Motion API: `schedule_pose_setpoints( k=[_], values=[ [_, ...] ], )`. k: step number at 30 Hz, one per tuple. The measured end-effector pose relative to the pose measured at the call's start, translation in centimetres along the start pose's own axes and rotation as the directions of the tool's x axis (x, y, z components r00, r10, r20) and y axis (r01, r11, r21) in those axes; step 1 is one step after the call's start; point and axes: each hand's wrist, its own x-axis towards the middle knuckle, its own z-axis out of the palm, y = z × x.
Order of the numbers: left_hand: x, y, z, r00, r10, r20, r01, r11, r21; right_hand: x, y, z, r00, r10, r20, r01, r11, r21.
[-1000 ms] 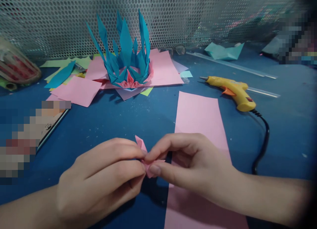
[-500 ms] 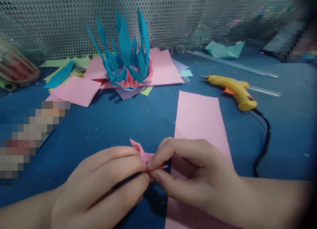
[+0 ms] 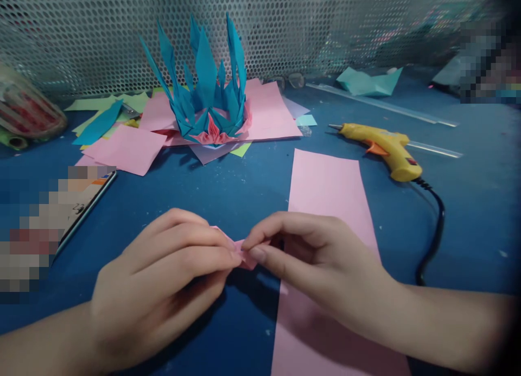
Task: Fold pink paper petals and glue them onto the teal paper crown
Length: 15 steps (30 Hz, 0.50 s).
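A small folded piece of pink paper [image 3: 247,261] is pinched between my two hands, just above the blue tabletop. My left hand [image 3: 171,289] has its fingers closed around the left part and covers most of it. With thumb and forefinger, my right hand [image 3: 321,273] grips the right side of the same piece. Under my right hand and forearm lies a long strip of pink paper [image 3: 325,186]. Beyond the hands stands a blue folded-paper crown [image 3: 207,72] with tall points and a pink folded ornament [image 3: 213,133] on its front.
A yellow glue gun [image 3: 382,142] with a black cord [image 3: 442,218] lies at right, near clear glue sticks [image 3: 386,104] and a teal folded paper [image 3: 368,83]. Pink sheets [image 3: 130,147] surround the crown. At left are a jar [image 3: 28,104] and a partly blurred flat device [image 3: 87,210].
Both hands have risen slightly away from me with the pink paper. My left hand has tilted, hiding the piece's upright tip, and more of the flat device's edge shows.
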Motion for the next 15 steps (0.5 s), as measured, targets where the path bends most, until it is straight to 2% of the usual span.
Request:
schedule_pose_setpoints(
  k=[5,11,13,15],
  values=[
    [-0.2,-0.3,-0.1,0.999,0.001,-0.035,0.002,0.997,0.082,0.2,-0.3,-0.1,0.997,0.057,0.057,-0.066,0.981,0.183],
    [-1.1,-0.4,-0.4,0.988,0.147,0.050,-0.155,0.957,0.244,0.2,0.0,-0.3,0.990,0.097,0.104,-0.115,0.976,0.187],
    [-1.9,0.3,0.1,0.994,0.111,-0.008,-0.103,0.947,0.305,0.1,0.1,-0.3,0.988,0.108,0.114,-0.126,0.978,0.167],
    [-2.6,1.1,0.9,0.995,0.046,-0.087,-0.018,0.955,0.295,0.1,0.1,-0.3,0.986,0.118,0.114,-0.134,0.980,0.146]
  ],
)
